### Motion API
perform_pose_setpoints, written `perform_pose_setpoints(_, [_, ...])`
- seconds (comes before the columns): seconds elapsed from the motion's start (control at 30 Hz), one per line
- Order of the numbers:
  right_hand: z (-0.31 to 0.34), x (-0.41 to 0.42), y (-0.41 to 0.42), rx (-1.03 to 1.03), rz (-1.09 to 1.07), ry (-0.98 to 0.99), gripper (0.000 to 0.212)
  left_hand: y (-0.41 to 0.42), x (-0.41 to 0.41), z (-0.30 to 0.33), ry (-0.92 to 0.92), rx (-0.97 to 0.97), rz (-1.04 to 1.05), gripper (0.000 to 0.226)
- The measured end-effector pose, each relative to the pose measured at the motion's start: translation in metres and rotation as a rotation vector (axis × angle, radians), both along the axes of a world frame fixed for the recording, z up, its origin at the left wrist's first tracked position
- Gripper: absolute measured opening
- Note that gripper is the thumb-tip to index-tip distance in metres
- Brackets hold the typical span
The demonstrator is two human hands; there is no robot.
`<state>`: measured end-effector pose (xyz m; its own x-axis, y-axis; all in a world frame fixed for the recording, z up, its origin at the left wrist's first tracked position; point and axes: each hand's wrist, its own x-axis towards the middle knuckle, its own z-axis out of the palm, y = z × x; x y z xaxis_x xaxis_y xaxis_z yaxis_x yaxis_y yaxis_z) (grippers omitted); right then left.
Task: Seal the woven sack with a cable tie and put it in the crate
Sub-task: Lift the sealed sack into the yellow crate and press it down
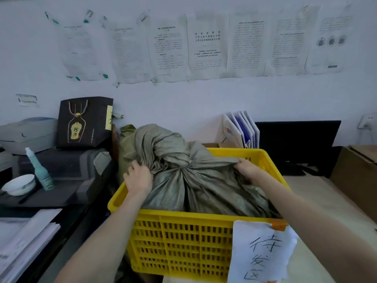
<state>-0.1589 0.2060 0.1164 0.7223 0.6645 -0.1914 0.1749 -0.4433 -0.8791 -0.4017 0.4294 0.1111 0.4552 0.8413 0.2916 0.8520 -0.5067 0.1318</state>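
We settle the sack [195, 180] into the crate [183, 242], left hand [138, 178] at nine o'clock, right hand [247, 169] at three, both clenched on cloth; its bulging top may topple out.
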Motion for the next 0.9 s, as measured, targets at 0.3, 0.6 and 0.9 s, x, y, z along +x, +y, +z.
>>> perform_pose_setpoints(0.3, [-0.012, -0.005, -0.032, -0.510, 0.184, -0.376, 0.067, -0.012, 0.012, 0.027, -0.032, 0.050, -0.283, 0.061])
perform_pose_setpoints(0.6, [0.094, -0.031, -0.031, 0.385, 0.133, -0.309, 0.070, -0.019, 0.030, 0.143, -0.232, -0.076, -0.672, 0.059])
perform_pose_setpoints(0.9, [0.122, -0.056, -0.044, 0.484, 0.195, -0.579, 0.084, -0.077, 0.083, 0.153, -0.677, -0.135, -1.010, 0.050])
